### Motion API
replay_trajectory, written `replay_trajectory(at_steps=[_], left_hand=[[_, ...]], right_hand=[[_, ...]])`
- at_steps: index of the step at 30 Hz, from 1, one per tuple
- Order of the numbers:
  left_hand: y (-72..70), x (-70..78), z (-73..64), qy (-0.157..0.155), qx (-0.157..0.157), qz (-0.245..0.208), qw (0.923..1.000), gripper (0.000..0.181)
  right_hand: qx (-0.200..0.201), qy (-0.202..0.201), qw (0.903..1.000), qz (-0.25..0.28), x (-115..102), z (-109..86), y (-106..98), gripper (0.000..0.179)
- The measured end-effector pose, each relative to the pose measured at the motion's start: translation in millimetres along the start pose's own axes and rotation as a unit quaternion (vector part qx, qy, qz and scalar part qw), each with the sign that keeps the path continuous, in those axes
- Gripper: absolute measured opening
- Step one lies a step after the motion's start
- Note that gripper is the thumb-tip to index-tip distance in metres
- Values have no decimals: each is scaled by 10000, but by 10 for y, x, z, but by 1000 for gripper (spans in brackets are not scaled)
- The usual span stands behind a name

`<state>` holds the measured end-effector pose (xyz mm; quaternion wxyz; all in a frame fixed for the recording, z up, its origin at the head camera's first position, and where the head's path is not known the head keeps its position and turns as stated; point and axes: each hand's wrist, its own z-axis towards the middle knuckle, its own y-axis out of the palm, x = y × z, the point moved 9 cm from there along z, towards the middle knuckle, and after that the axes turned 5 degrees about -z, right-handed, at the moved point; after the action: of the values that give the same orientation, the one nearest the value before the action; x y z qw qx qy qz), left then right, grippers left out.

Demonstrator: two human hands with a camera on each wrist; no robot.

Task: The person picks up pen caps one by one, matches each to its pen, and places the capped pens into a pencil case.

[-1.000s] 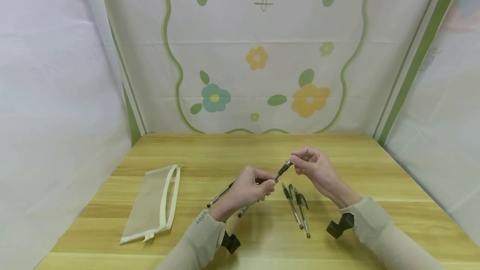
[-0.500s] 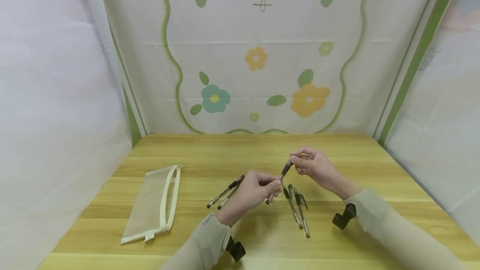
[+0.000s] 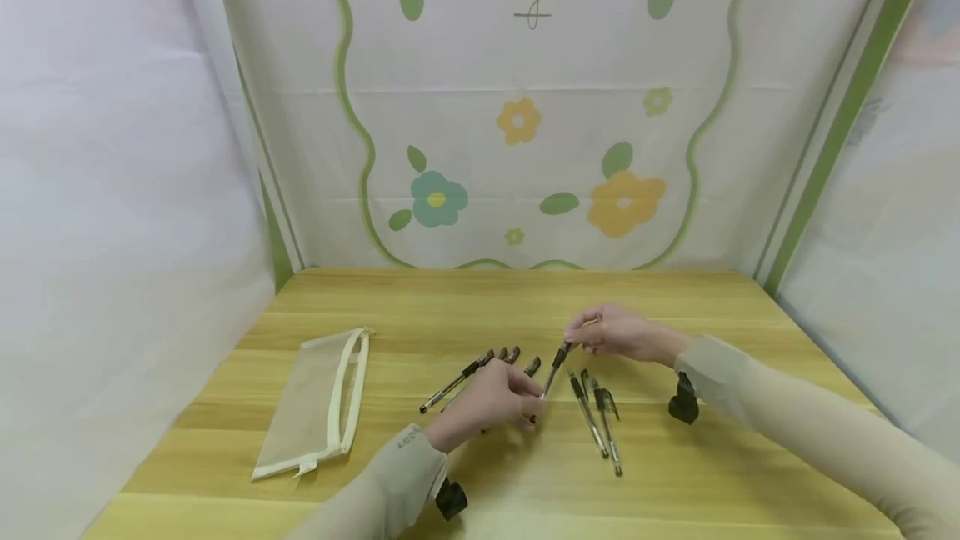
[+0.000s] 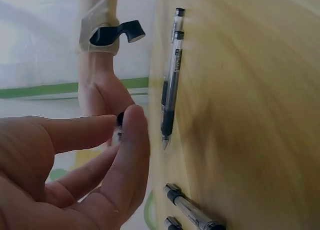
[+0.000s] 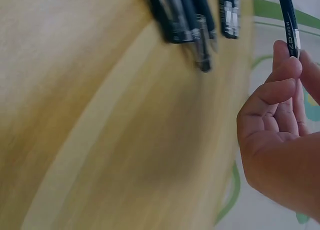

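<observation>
A black-gripped gel pen (image 3: pixel 556 367) slants between my hands above the table. My right hand (image 3: pixel 618 332) pinches its upper end between thumb and fingertips; whether a cap sits there is hidden. My left hand (image 3: pixel 495 398) has thumb and forefinger at the lower end, and in the left wrist view they pinch the pen's dark end plug (image 4: pixel 120 120). Several capped pens (image 3: pixel 457 382) lie left of and partly under my left hand. To the right lie two uncapped pens (image 3: pixel 588 415), tips away from me, with small black caps (image 3: pixel 611 401) beside them.
A cream mesh zip pouch (image 3: pixel 300 407) lies at the left of the wooden table (image 3: pixel 360 507), its zip side facing right. Fabric walls (image 3: pixel 525 148) with printed flowers rise behind the table and at both sides.
Both hands have come lower and to the left with the pen, my right hand most in the last half second. More capped pens show beyond my left hand.
</observation>
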<state>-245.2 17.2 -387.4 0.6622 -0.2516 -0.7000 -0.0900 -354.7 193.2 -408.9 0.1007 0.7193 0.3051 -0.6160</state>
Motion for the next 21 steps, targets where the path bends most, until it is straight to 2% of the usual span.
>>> replay_trajectory(at_steps=[3,9,14,21], left_hand=[[7,-46,-25,-206,95,327,9992,13],[72,-129,-43,-391,57,268,9989,22],[75,-152,-24,-234,180,646,9975,22],[97,-86,6,86,311,1533,9876,14]], right_hand=[[-88,197,9995,-218,72,62,68,27],[-33,166,9944,-1041,105,147,117,23],[18,164,9883,-1515,112,210,114,20],[-88,-5,9834,-1813,67,245,149,17]])
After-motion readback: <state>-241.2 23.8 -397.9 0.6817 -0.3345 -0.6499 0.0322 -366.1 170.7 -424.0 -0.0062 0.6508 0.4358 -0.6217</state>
